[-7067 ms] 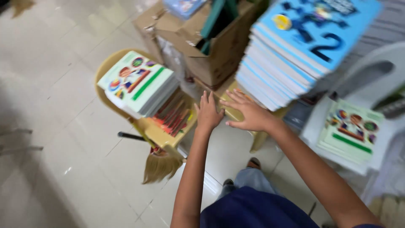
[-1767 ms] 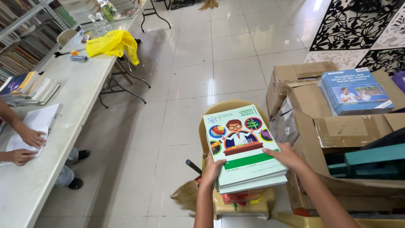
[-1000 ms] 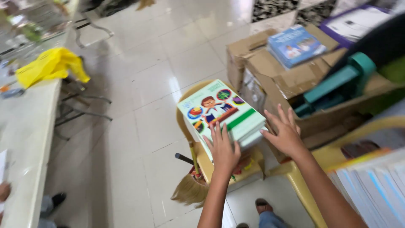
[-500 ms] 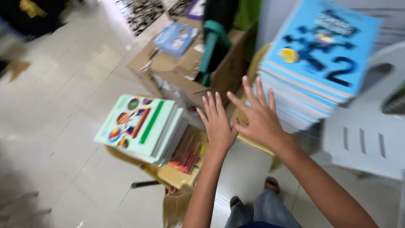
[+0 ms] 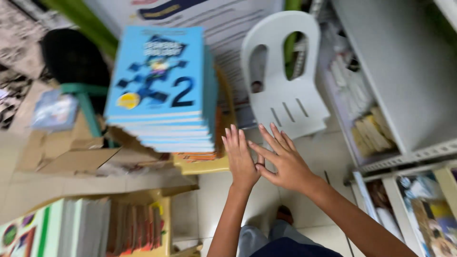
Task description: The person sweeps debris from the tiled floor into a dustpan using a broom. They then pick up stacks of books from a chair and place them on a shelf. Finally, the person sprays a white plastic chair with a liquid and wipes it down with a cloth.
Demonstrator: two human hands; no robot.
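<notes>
hands spread and empty, left hand [image 5: 241, 157] beside right hand [image 5: 284, 162], near blue book stack [image 5: 162, 90] on yellow chair [image 5: 202, 165]

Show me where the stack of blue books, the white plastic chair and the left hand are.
stack of blue books [image 5: 159, 71]: head view, on the top cover.
white plastic chair [image 5: 285, 102]: head view, on the backrest below the two openings.
left hand [image 5: 240, 157]: head view, on the back of the hand.

Pale glossy floor tiles [image 5: 223, 209], white plastic chair [image 5: 284, 71], grey metal shelving [image 5: 404, 95], yellow plastic stool [image 5: 202, 165], flattened cardboard [image 5: 66, 154].
</notes>
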